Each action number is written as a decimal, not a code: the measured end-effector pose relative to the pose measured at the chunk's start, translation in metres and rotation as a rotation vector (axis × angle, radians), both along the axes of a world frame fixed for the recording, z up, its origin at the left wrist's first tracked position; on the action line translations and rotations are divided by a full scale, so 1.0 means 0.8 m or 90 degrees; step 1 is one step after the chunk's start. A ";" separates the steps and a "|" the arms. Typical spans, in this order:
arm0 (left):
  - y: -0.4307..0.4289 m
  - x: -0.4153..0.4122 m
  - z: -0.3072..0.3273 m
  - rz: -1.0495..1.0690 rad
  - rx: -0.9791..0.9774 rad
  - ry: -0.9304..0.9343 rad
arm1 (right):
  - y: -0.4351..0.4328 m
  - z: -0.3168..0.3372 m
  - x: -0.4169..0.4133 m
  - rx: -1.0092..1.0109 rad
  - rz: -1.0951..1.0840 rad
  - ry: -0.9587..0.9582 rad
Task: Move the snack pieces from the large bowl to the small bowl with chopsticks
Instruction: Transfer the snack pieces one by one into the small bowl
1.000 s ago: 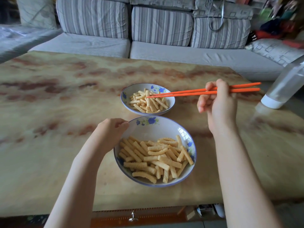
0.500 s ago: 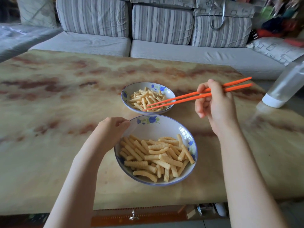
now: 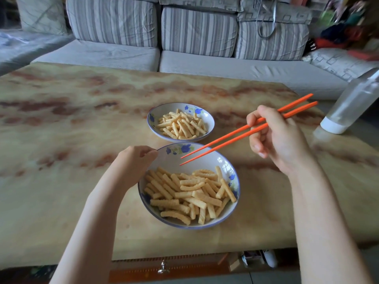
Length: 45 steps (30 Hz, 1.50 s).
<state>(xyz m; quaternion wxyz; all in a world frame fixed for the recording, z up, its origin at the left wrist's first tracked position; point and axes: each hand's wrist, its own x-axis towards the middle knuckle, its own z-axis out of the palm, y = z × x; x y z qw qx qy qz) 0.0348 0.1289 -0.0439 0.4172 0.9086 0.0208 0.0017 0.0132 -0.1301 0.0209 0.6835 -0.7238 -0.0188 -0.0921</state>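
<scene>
A large white bowl (image 3: pixel 205 158) with blue flowers sits near the table's front edge, holding several yellow ridged snack pieces (image 3: pixel 190 193). Behind it stands a small bowl (image 3: pixel 160 113) of the same pattern, also filled with snack pieces (image 3: pixel 181 126). My left hand (image 3: pixel 135 162) rests curled against the large bowl's left rim. My right hand (image 3: pixel 274 138) grips a pair of orange chopsticks (image 3: pixel 225 140). Their tips hover apart over the large bowl's far inner wall and carry nothing.
The bowls stand on a marbled yellow-brown table (image 3: pixel 61 140). A clear bottle with a white cap (image 3: pixel 350 107) stands upside down at the right edge. A striped grey sofa (image 3: pixel 184 33) runs along the far side. A drawer knob (image 3: pixel 163 267) shows below the front edge.
My right hand has swung the chopsticks from over the small bowl toward me and down, so the tips now sit over the large bowl. The left hand stays at the rim.
</scene>
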 end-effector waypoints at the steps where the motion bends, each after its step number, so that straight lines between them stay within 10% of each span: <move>1: 0.000 0.000 0.000 0.000 0.001 0.001 | 0.005 -0.001 0.000 0.004 0.013 0.003; 15: 0.000 0.001 0.000 -0.002 0.004 0.003 | 0.034 -0.011 0.005 -0.012 0.047 0.039; 29: 0.001 0.001 -0.001 -0.004 0.009 -0.003 | 0.036 -0.006 0.022 0.265 -0.145 -0.074; 45: 0.001 0.002 -0.002 -0.002 0.010 -0.006 | 0.075 -0.041 0.055 0.151 -0.141 -0.077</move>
